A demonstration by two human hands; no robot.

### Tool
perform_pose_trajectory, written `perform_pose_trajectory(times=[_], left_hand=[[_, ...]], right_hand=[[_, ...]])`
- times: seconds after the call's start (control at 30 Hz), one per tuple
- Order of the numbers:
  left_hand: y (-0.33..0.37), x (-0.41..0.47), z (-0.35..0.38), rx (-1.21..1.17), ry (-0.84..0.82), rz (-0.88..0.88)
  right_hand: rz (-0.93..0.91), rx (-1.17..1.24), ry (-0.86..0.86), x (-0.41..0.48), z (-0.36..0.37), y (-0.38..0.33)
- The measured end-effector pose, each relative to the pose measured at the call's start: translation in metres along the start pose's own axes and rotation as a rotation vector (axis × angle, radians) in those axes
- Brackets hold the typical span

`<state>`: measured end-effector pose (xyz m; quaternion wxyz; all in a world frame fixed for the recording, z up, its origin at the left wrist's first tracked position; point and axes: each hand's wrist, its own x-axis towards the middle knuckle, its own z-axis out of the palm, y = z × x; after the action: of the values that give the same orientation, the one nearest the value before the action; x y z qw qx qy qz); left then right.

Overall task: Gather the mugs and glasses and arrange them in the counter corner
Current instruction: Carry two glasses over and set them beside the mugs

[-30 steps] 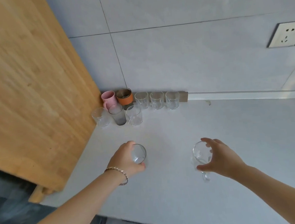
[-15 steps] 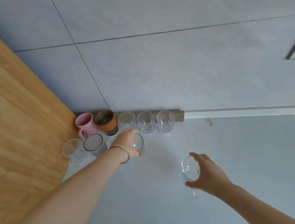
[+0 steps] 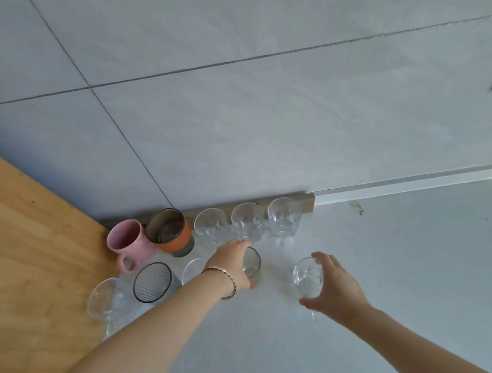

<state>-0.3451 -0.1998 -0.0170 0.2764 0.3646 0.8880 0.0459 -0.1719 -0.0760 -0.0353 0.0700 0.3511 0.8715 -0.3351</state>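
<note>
In the counter corner stand a pink mug (image 3: pixel 129 246), an orange-banded cup (image 3: pixel 170 232) and three clear glasses (image 3: pixel 248 222) along the wall. A front row holds a clear glass (image 3: pixel 104 300), a dark-rimmed ribbed glass (image 3: pixel 152 282) and another clear glass (image 3: pixel 192 271), partly hidden by my wrist. My left hand (image 3: pixel 230 262) grips a small tinted glass (image 3: pixel 251 262) at the right end of that row; whether its base touches the counter I cannot tell. My right hand (image 3: pixel 334 291) holds a clear handled glass mug (image 3: pixel 306 277) just to the right.
A wooden panel (image 3: pixel 28 265) closes the corner on the left. The grey tiled wall (image 3: pixel 263 125) runs behind the glasses, with a skirting strip (image 3: pixel 308 201) at its foot. The pale counter (image 3: pixel 409 261) stretches to the right and toward me.
Both hands carried their glasses toward the corner. The left hand's glass now sits at the end of the front row, and the right hand's mug has come up beside it.
</note>
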Motion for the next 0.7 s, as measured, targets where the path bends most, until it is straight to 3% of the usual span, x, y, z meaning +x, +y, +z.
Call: perform_pose_trajectory(times=[0.2, 0.43, 0.6, 0.7], left_hand=[[-0.011, 0.001, 0.005, -0.006, -0.012, 0.055], [-0.01, -0.007, 0.007, -0.009, -0.012, 0.088], [0.028, -0.028, 0.007, 0.21, 0.082, 0.303], [0.075, -0.038, 0.012, 0.227, 0.056, 0.398]], right_hand=[[-0.01, -0.024, 0.005, 0.034, 0.015, -0.038], [0.083, 0.033, -0.079, 0.021, 0.02, -0.025], [0.229, -0.037, -0.259, -0.022, -0.004, 0.013], [0.273, -0.073, -0.246, -0.056, -0.029, 0.052]])
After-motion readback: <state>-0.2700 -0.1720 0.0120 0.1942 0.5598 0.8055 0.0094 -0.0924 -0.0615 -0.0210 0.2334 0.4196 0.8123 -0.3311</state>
